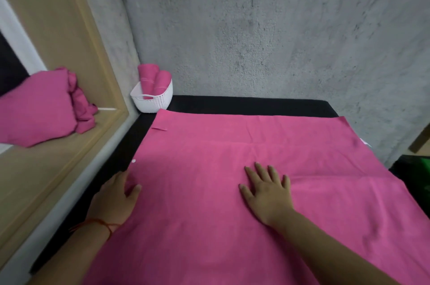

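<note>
A rough grey wall (pixel 279 28) fills the upper part of the view, and below it a big pink towel (pixel 232 233) lies spread flat over a black table (pixel 244 104). It covers nearly all of the top, leaving a dark strip bare along the far edge and down the left side. A beige ledge (pixel 46 168) runs along the left, and on it sits a heap of pink cloth (pixel 39 107), well apart from both hands. In the far left corner, where ledge and wall meet, a white basket (pixel 154 102) stands just beyond the towel's far left corner, with two rolled pink towels (pixel 153 77) upright in it. The right hand (pixel 267 189) lies palm down on the spread towel, a little right of its middle. Its fingers are straight and splayed, pointing toward the wall and pressing the cloth beside a shallow crease that runs across to the right. The left hand (pixel 116 196) rests at the towel's left edge, near the black strip, with the thumb lying on the pink cloth. Its fingers bend down at the hem, and I cannot tell whether they pinch it or only lie on it. The towel thus stretches between and beyond the two hands. A small pink label (pixel 159 128) sits near its far left corner. A thin red thread (pixel 102 224) circles the left wrist.
</note>
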The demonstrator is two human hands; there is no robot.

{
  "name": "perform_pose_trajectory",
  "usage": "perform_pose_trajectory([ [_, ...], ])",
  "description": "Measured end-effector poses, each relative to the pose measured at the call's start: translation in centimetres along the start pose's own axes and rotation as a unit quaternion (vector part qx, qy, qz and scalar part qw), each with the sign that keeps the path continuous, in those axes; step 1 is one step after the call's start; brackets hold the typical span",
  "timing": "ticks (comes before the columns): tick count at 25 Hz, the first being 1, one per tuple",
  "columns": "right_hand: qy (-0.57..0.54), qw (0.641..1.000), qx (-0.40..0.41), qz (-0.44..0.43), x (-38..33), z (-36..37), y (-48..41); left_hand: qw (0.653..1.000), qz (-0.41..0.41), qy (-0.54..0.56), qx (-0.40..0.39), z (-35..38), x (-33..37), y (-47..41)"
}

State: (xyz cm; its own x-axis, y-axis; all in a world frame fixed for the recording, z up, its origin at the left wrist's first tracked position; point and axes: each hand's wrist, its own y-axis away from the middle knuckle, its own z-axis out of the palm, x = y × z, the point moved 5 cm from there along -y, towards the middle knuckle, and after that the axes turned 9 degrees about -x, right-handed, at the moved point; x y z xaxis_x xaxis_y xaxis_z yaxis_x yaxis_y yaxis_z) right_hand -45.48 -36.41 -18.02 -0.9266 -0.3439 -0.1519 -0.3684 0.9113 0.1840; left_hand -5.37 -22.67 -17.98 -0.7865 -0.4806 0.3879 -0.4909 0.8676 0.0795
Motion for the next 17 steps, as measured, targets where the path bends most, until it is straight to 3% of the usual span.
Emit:
perform_pose_trajectory([
  [4, -0.003, 0.999, 0.033, 0.011, -0.9, 0.4, 0.7, 0.995, -0.056, 0.082, 0.031, -0.6, -3.8, 6.4],
  [9, 0.005, 0.999, 0.045, 0.017, -1.1, 0.7, 0.8, 0.975, -0.084, 0.202, -0.048, -2.2, -4.9, 10.8],
  [11, 0.005, 0.999, 0.050, 0.018, -1.2, 0.6, 0.9, 0.976, -0.043, 0.208, -0.055, -3.0, -4.7, 12.8],
  [14, 0.003, 0.998, 0.051, 0.021, -1.0, 0.7, 0.9, 0.973, 0.078, 0.172, -0.132, -2.9, -2.6, 16.1],
  [17, -0.002, 0.998, 0.053, 0.020, -1.1, 0.7, 0.8, 0.964, 0.134, 0.135, -0.188, -2.4, -1.8, 18.2],
])
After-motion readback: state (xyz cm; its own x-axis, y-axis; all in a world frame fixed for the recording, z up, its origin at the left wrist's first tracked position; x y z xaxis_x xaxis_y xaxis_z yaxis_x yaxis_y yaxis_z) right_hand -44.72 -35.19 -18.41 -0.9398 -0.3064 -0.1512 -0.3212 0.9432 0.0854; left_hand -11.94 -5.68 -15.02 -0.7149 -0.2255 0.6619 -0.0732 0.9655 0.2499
